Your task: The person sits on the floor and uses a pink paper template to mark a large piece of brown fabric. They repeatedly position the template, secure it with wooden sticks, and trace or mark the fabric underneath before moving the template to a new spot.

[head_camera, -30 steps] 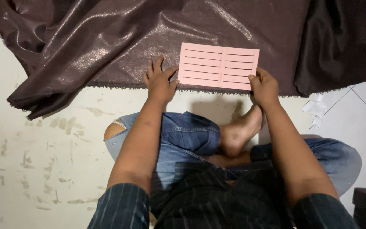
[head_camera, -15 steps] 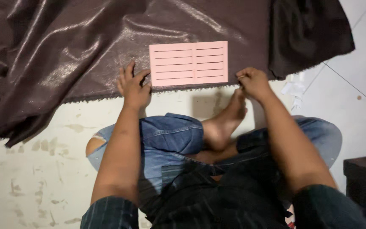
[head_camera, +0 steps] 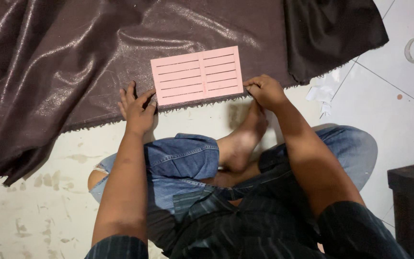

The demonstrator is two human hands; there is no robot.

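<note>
On the floor, a pink slotted card point(head_camera: 197, 75) lies flat on shiny brown cloth point(head_camera: 73, 62) near its frayed edge. Left hand point(head_camera: 137, 109) presses spread beside it; right hand point(head_camera: 264, 90) pinches its corner. Card looks light, stiff; cloth soft, slippery.

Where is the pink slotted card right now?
In the head view, the pink slotted card lies flat on the dark shiny fabric near its frayed edge, between the left hand and right hand.
</note>
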